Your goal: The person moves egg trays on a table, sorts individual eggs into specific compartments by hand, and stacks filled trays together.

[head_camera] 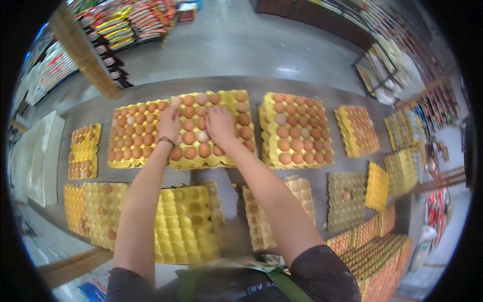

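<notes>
Brown eggs [189,138] fill much of a yellow egg tray [226,99] at the middle of the table. My left hand [169,122] rests over this tray's left side, with its fingers near the eggs in the upper left. My right hand [220,122] is over the tray right of its middle, fingers curled down at the eggs. Whether either hand grips an egg is hidden. Another egg-filled yellow tray [132,164] adjoins on the left. A stack of yellow trays holding eggs [266,128] stands to the right.
Nearer me lie an empty yellow egg tray [177,226], a tan tray [256,222] and a grey tray with one egg [336,211]. Smaller trays of eggs stand at both ends of the table [234,81]. Stacked egg trays [388,260] fill the lower right. A wooden post [83,53] rises at the upper left.
</notes>
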Demonstrator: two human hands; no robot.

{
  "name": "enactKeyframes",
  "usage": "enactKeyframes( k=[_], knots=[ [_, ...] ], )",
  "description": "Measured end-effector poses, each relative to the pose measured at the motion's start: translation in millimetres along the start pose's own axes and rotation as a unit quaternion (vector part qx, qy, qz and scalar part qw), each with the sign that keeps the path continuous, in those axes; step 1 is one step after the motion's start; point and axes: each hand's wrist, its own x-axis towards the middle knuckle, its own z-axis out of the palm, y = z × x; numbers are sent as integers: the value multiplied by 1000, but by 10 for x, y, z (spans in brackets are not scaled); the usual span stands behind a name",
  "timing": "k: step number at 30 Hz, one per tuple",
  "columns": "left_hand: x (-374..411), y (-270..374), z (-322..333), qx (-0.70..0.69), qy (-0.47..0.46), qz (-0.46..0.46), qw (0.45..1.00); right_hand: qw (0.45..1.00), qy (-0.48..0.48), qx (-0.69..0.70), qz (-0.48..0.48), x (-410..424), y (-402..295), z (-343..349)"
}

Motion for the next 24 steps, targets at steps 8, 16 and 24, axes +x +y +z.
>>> enactKeyframes(
  k=[8,16,24],
  knots=[
    [-1517,1017,-515,-219,61,21,974,980,119,124,97,-1565,166,-1193],
    [-3988,1590,279,-385,-188,-113,896,916,59,-108,383,-4074,1458,-2173],
    [-4454,1517,856,-371,-296,-237,848,862,-30,135,487,-4414,1760,-2000]
  ],
)
